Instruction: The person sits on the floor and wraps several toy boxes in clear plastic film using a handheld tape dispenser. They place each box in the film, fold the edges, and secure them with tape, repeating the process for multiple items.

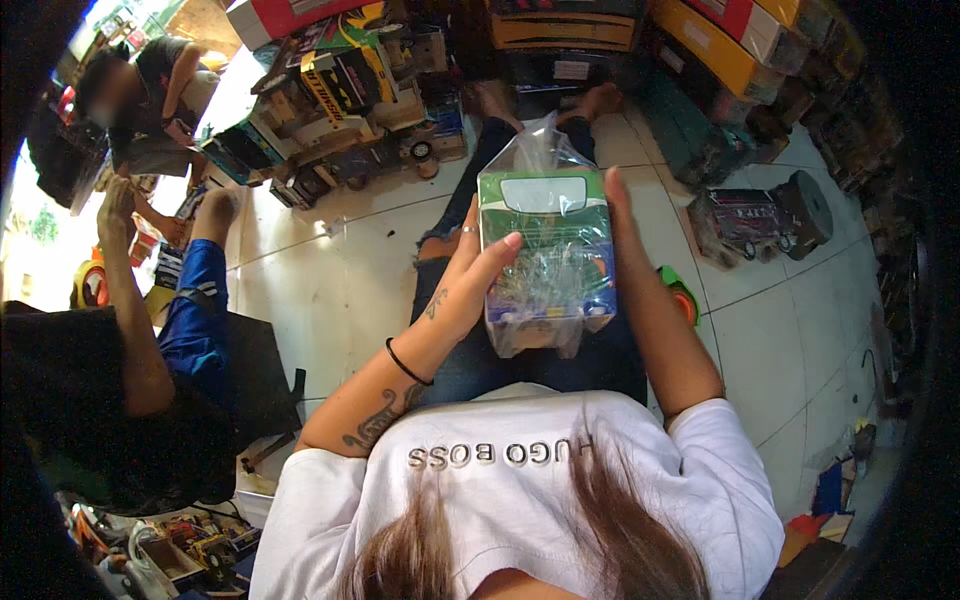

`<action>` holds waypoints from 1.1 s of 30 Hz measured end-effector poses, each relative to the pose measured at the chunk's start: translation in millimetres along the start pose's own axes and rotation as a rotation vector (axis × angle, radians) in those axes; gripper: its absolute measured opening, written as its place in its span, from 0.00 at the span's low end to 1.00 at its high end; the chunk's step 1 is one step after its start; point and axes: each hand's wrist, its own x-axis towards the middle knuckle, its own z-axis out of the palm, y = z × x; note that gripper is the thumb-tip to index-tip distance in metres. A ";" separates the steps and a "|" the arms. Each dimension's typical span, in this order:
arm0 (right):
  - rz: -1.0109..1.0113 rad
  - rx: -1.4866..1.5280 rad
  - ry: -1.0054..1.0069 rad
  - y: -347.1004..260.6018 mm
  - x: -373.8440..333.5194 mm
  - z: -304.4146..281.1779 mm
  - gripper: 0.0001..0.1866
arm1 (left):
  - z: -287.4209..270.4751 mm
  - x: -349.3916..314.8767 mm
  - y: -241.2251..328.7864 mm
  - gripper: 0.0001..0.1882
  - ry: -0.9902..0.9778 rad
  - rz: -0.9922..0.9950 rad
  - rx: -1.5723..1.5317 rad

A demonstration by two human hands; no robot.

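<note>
White tiled floor, cluttered shop. On the lap, a green box in a clear bag (547, 255) — held upright between both palms. Left hand (470, 285): fingers together, flat on the box's side. Right hand (622, 215): mostly behind the box, spread unclear. Best kept level, pressure even. Beyond the box, stacked cartons (345, 80).

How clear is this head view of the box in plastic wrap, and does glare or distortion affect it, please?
Head view: the box between both hands is fairly sharp, its plastic wrap slightly shiny; floor tile lines bend toward the dark rim; daylight washes out the upper-left edge.
</note>
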 end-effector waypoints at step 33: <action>-0.821 -1.553 -0.257 -43.4 -75.4 65.8 0.20 | 26.8 -26.0 23.7 0.60 0.137 0.761 1.400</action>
